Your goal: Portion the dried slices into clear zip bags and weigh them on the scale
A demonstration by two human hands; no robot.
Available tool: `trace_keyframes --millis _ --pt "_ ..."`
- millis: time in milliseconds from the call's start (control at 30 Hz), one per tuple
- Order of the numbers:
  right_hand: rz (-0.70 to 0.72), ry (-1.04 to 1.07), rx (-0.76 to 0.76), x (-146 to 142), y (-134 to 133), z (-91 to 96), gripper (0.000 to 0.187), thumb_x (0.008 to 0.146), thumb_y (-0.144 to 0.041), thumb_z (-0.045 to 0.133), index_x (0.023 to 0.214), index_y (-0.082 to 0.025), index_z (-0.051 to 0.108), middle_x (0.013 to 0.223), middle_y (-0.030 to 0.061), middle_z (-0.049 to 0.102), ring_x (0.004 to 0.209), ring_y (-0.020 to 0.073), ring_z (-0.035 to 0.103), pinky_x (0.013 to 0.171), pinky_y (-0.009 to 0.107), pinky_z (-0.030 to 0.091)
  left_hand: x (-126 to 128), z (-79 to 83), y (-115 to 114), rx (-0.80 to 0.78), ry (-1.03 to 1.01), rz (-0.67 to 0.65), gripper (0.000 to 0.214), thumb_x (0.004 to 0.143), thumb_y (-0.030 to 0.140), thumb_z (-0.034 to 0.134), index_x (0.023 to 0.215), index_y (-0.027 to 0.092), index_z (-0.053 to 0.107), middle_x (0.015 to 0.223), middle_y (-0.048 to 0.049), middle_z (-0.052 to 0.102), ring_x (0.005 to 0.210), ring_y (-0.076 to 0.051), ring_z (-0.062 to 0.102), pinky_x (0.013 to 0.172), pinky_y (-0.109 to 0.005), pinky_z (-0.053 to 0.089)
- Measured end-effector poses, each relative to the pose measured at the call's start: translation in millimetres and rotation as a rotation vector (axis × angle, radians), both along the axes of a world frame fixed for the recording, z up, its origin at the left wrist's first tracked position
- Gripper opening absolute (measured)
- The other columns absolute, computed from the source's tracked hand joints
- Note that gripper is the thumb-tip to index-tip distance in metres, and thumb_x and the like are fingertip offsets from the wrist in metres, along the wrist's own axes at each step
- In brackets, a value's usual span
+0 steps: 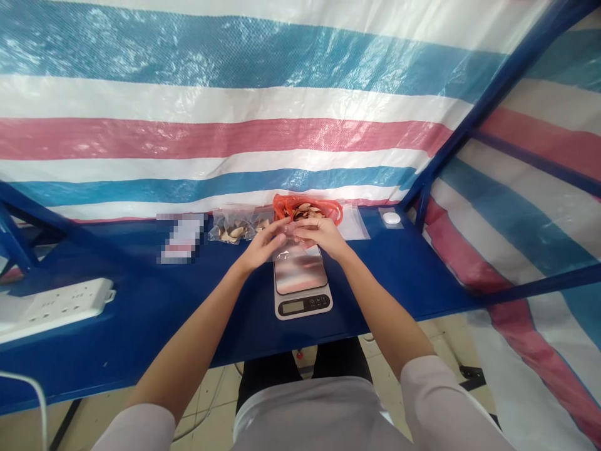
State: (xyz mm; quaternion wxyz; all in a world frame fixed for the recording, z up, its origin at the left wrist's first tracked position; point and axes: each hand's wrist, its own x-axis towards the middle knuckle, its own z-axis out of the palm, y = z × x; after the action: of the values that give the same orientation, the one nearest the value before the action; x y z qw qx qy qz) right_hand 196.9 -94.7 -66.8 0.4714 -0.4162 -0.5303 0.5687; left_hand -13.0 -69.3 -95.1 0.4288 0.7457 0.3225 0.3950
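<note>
Two hands working over the digital kitchen scale (303, 302) on our head camera! We see the left hand (260, 244) and right hand (322, 237) close together, fingers narrow, pinching a clear plastic bag (287, 252) just above the scale. Right behind them, far side, sits a red net bag (307, 208) of pale brown pieces. To its left lies a second clear bag (233, 227) of similar pieces, on the blue table (131, 294), with a white power strip (56, 307) near left.

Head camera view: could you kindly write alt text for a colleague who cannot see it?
The left hand and right hand hold clear plastic over a silver digital scale. A red net bag and a clear bag of brown pieces lie behind on a blue table.
</note>
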Motion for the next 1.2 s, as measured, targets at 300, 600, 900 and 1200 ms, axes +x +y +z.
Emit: trace_keyframes --millis 300,600,900,1200 --pt "-0.02 0.019 -0.051 5 -1 -0.6 0.04 0.062 -0.037 0.091 0.095 -0.019 0.078 0.08 0.0028 0.076 0.071 0.0191 0.074 0.069 0.034 0.065 -6 0.2 5 -0.105 0.05 0.101 0.055 0.082 0.07 0.066 0.09 0.016 0.078 0.078 -0.0065 0.073 0.073 -0.019 0.065 0.072 -0.032 0.055" --pt "-0.125 -0.178 -0.016 -16 -13 -14.6 0.028 0.077 -0.021 0.079 0.104 -0.016 0.077 0.087 0.0054 0.079 0.073 0.0186 0.076 0.07 0.032 0.064 -37 2.1 5 0.187 0.327 0.166 0.054 0.087 0.067 0.058 0.092 0.018 0.078 0.076 -0.0054 0.074 0.068 -0.019 0.065 0.07 -0.031 0.055" --pt "-0.176 -0.353 0.092 -33 -18 -14.5 0.019 0.08 -0.017 0.072 0.097 -0.017 0.08 0.092 0.0051 0.08 0.08 0.0211 0.076 0.073 0.032 0.065 -22 -20.8 -24 0.281 0.332 0.102 0.109 0.068 0.075 0.076 0.156 0.021 0.041 0.153 -0.0183 0.051 0.143 -0.039 0.045 0.119 -0.054 0.038" --pt "-0.166 -0.301 0.134 -30 -16 -10.5 0.019 0.078 -0.017 0.073 0.096 -0.016 0.08 0.093 0.0053 0.079 0.083 0.0204 0.075 0.084 0.036 0.063 2 -20.2 -24 0.277 0.397 0.149 0.114 0.064 0.066 0.084 0.156 0.018 0.037 0.153 -0.0197 0.048 0.145 -0.04 0.042 0.12 -0.058 0.035"
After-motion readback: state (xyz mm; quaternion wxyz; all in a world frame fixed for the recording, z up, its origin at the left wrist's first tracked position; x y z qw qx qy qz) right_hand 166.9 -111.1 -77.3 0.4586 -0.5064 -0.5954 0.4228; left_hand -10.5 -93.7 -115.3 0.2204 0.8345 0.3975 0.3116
